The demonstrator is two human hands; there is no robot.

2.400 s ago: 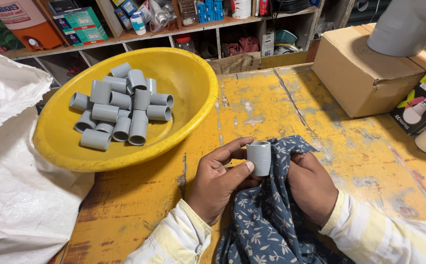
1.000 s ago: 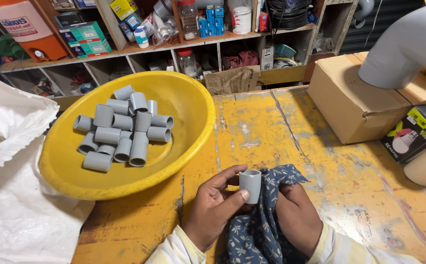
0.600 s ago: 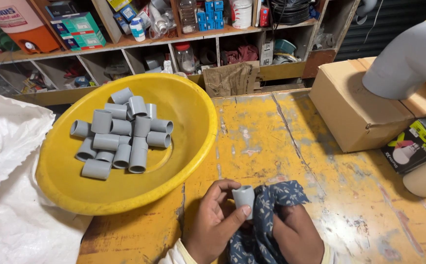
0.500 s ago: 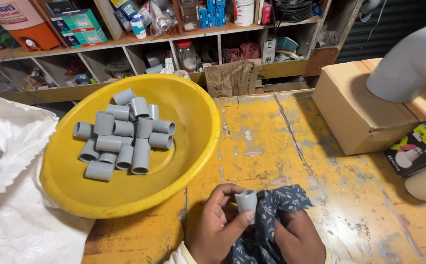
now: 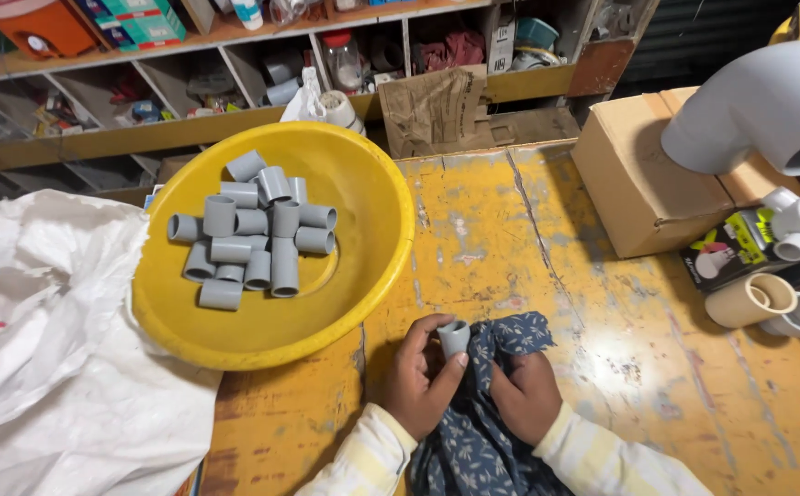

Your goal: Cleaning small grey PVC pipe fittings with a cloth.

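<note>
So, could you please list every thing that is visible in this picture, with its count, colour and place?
round yellow plastic basin: one, yellow, left-centre of table
short grey plastic pipe couplings: about fifteen, grey, piled in the basin
worn yellow wooden table: one, yellow, under everything
white woven sack: one, white, far left
brown cardboard box: one, brown, right rear
large grey pipe elbow: one, grey, upper right
cream pipe piece: one, cream, right edge
wooden shelves: cluttered, behind the table
blue floral cloth: one, dark blue, bottom centre
single grey coupling: one, grey, in the left hand
left hand: holds the coupling
right hand: rests on the cloth
</note>
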